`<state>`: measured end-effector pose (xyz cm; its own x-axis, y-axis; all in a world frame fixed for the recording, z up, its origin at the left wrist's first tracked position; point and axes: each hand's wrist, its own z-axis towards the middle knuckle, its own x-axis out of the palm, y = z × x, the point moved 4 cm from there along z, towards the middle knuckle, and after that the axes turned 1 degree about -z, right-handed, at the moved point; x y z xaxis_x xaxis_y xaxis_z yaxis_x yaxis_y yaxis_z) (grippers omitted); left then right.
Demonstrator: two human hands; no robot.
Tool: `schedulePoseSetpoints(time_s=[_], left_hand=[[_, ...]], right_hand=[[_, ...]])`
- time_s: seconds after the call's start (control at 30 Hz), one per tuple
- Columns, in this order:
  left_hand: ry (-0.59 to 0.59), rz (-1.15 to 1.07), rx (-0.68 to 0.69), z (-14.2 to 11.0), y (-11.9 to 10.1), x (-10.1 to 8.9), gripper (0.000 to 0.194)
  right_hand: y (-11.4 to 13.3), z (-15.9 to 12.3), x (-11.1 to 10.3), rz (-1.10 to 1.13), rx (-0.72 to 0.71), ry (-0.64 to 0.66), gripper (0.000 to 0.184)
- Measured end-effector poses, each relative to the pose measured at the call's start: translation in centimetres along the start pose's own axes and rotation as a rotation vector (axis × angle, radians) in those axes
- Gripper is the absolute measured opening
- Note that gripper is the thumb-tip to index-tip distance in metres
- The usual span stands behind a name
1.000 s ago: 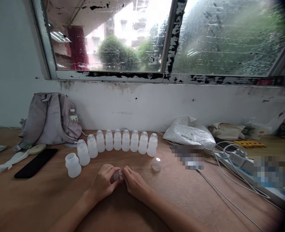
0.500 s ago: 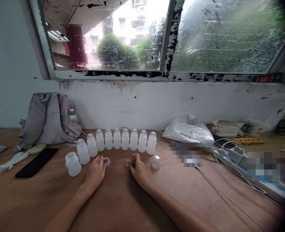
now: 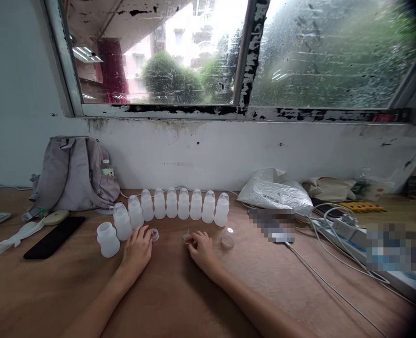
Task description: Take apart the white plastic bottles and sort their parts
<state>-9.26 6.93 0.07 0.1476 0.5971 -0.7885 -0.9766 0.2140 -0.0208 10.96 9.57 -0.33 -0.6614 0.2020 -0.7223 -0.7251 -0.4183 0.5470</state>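
Note:
My left hand (image 3: 138, 248) rests on the table with its fingers bent, closed at the edge of a clear screw ring (image 3: 154, 234). Between the fingertips of my right hand (image 3: 201, 249) is a clear bottle nipple (image 3: 186, 237), its tip pointing up, close to the tabletop. Left of my left hand stands an uncapped frosted baby bottle (image 3: 108, 240). From there several capped baby bottles (image 3: 172, 204) curve in a row behind my hands. A clear dome cap (image 3: 227, 238) sits to the right of my right hand.
A black phone (image 3: 55, 237) and a grey backpack (image 3: 74, 173) are on the left of the wooden table (image 3: 165, 300). To the right lie a silver bubble bag (image 3: 274, 190), a white cable (image 3: 327, 286) and a power strip (image 3: 401, 277). A wall with a window stands behind.
The nipple in my right hand has tipped from lying sideways to tip up, and the right fingers have lowered. My left hand has barely shifted beside the ring.

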Motion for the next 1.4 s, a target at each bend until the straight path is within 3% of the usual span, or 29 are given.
schedulePoseSetpoints(time_s=[0.17, 0.27, 0.37, 0.5, 0.63, 0.77, 0.9, 1.0, 1.17, 1.3, 1.4], left_hand=[[-0.117, 0.031, 0.041, 0.6, 0.0, -1.6, 0.021], [-0.271, 0.053, 0.041, 1.8, 0.4, -4.5, 0.025], [-0.419, 0.105, -0.090, 3.2, 1.8, -7.6, 0.034], [-0.362, 0.227, -0.269, 4.5, 4.5, -8.8, 0.047], [-0.301, 0.294, -0.285, 4.7, 5.6, -8.4, 0.033], [-0.461, 0.231, -0.256, 4.9, 4.2, -10.4, 0.031], [-0.543, -0.099, -0.112, 5.4, 0.4, -12.5, 0.030], [-0.456, -0.405, -0.071, 5.2, -3.1, -11.6, 0.029], [-0.179, -0.720, -0.041, 3.0, -7.9, -6.6, 0.028], [-0.086, -0.945, -0.161, 1.5, -8.6, -2.8, 0.049], [0.016, -1.016, -0.215, 1.1, -8.6, -1.1, 0.058]], right_hand=[[-0.3, 0.0, 0.4, 0.010, -0.008, 0.016, 0.025], [-0.3, 0.0, 0.4, 0.018, -0.013, 0.018, 0.025], [-0.2, -0.1, 0.3, 0.024, -0.013, 0.009, 0.026], [-0.1, -0.2, 0.1, 0.038, -0.006, 0.004, 0.025], [0.3, -0.3, -0.6, 0.113, -0.024, -0.042, 0.026], [0.6, -0.4, -1.6, 0.263, -0.046, -0.108, 0.026], [0.2, -0.7, -2.3, 0.350, -0.009, -0.127, 0.026], [-0.3, -1.0, -2.6, 0.420, 0.024, -0.111, 0.027], [-0.9, -1.5, -2.9, 0.472, 0.055, -0.141, 0.028], [-1.0, -1.8, -3.5, 0.558, 0.066, -0.131, 0.020], [-0.2, -1.7, -4.4, 0.678, 0.042, -0.093, 0.020]])
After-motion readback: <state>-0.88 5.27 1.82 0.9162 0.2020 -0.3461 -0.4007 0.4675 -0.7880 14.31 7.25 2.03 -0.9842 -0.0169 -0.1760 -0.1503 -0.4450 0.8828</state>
